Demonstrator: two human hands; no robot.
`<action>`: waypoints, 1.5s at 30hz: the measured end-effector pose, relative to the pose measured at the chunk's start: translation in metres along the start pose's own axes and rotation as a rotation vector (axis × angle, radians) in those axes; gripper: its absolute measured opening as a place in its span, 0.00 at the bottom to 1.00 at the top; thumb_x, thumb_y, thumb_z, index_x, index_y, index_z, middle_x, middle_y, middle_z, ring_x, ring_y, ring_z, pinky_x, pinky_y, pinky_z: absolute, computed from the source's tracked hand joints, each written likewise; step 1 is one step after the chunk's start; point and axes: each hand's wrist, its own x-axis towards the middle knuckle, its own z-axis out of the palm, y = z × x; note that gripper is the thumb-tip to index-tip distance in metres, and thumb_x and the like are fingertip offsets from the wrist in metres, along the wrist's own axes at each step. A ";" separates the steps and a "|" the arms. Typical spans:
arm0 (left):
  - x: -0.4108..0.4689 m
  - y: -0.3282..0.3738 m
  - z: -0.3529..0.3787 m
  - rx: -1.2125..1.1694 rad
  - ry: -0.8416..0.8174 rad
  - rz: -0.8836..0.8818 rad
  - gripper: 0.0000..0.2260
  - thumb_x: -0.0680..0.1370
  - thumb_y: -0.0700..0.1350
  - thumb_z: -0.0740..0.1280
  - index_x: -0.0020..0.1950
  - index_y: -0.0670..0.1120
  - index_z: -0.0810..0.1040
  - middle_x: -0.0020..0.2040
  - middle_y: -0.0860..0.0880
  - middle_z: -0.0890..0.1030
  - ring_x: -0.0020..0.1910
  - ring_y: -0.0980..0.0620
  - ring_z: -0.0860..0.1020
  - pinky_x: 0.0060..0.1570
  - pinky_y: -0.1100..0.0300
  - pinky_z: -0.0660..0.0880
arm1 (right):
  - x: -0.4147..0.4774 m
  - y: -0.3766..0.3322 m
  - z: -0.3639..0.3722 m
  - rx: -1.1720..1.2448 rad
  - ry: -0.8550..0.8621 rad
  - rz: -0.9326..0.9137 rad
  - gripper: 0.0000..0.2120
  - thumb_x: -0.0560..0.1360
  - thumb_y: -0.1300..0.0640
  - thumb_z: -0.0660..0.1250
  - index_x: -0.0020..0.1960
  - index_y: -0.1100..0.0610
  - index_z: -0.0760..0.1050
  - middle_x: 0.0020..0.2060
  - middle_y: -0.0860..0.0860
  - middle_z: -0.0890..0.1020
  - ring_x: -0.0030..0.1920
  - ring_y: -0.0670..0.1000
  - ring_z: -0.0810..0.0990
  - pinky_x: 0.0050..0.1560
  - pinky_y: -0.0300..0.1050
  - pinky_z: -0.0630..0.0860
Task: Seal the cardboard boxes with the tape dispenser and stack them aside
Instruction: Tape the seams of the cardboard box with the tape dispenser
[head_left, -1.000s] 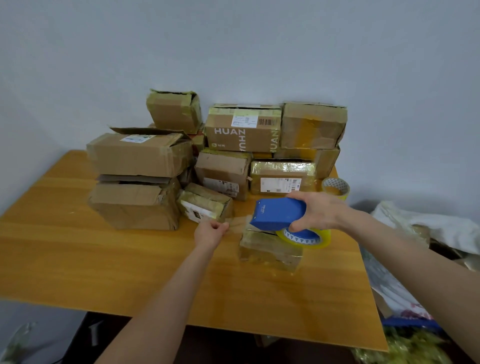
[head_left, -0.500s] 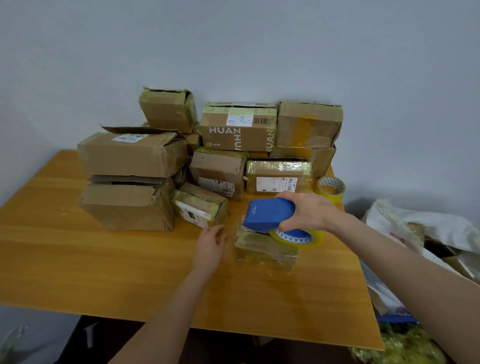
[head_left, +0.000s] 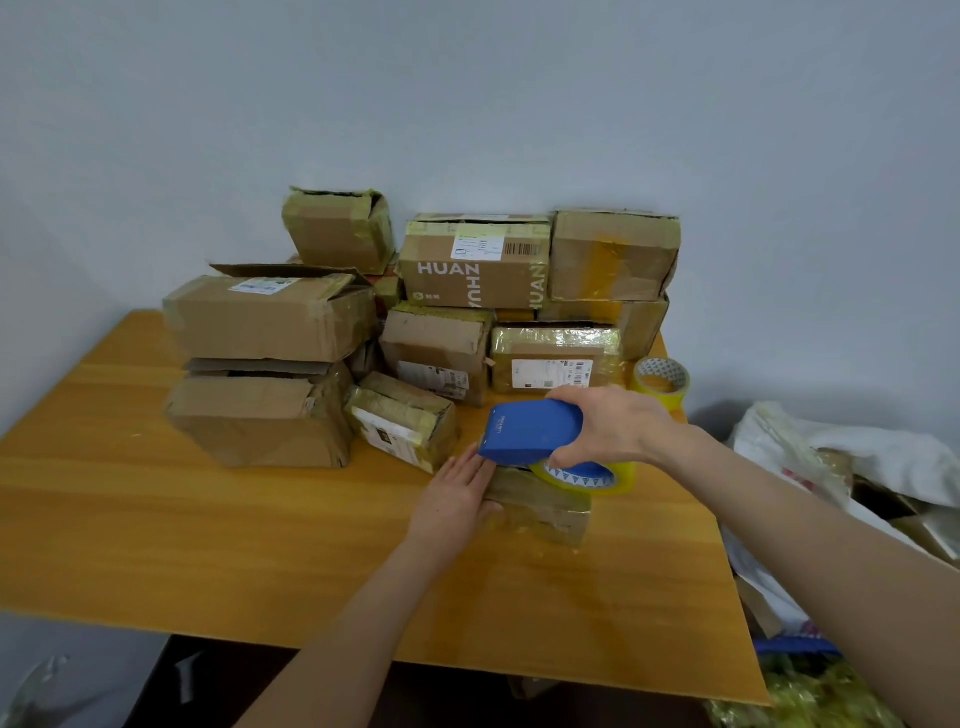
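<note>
I'm curling my right hand (head_left: 608, 431) round the back of the blue tape dispenser (head_left: 530, 431), fingers and thumb gripping its shell; the dispenser's nose is sitting at the left top edge of the small box (head_left: 545, 506), and its tape roll (head_left: 587, 475) is hanging over the box's far side.

I'm laying my left hand (head_left: 457, 493) flat against the box's left end, fingers straight and together, holding nothing, just pressing.

The small box is sitting on the table (head_left: 156, 519) near the front right, apart from the stacked boxes (head_left: 472, 270) at the wall.

Handling, judging by looks: the box is seeming light and small, cardboard creased and soft at the corners, skin already glossy with tape so probably slippery; I'm expecting it to slide under the dispenser's pull unless I'm bracing it, hence the flat palm. For lifting I'd be taking it across two opposite side faces, not by the top flaps, squeezing lightly since the walls look ready to dent. The dispenser is looking rigid plastic, easy to grip over the top.

Further out: a spare roll (head_left: 662, 382) behind my right hand; bags (head_left: 831, 457) off the table's right edge.
</note>
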 end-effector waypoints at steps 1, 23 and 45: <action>0.000 0.000 0.000 0.008 -0.004 -0.008 0.30 0.82 0.57 0.55 0.79 0.48 0.48 0.79 0.49 0.51 0.78 0.52 0.47 0.75 0.57 0.42 | -0.001 0.000 -0.002 0.001 -0.008 -0.002 0.33 0.66 0.35 0.70 0.67 0.41 0.65 0.53 0.44 0.76 0.52 0.50 0.76 0.46 0.47 0.77; 0.013 0.026 -0.010 0.155 -0.072 0.039 0.33 0.82 0.53 0.55 0.77 0.48 0.37 0.79 0.47 0.38 0.77 0.51 0.40 0.76 0.53 0.42 | -0.022 0.068 0.014 0.043 -0.131 0.132 0.33 0.59 0.35 0.71 0.61 0.44 0.68 0.46 0.44 0.77 0.45 0.50 0.77 0.45 0.48 0.78; 0.014 0.014 -0.013 0.038 0.049 0.065 0.29 0.80 0.46 0.64 0.78 0.52 0.56 0.78 0.53 0.58 0.76 0.54 0.58 0.75 0.60 0.54 | -0.049 0.101 0.020 0.103 -0.198 0.127 0.31 0.65 0.43 0.73 0.65 0.43 0.67 0.47 0.42 0.77 0.48 0.49 0.77 0.44 0.44 0.74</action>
